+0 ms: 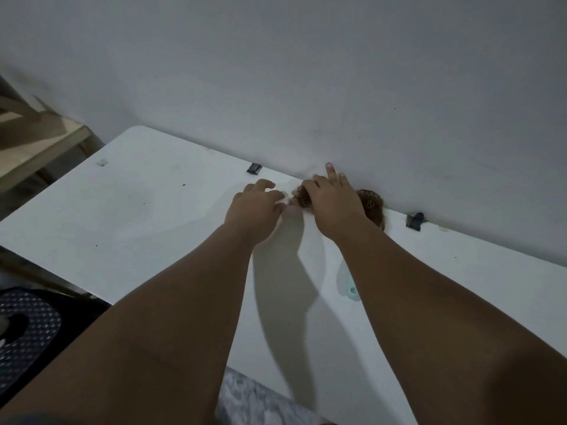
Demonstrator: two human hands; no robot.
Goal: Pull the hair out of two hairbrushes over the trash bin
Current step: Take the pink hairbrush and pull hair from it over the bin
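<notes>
Both forearms outstretched; hands (294, 207) over hairbrushes (302, 197) nr wall.

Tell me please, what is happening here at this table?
A person reaches with both bare hands across a white table toward the wall. The right hand lies over a hair-filled brush; a second hairy brush sits beside it. The left hand arrives with curled fingers. A black mesh bin stands low on the left.
</notes>
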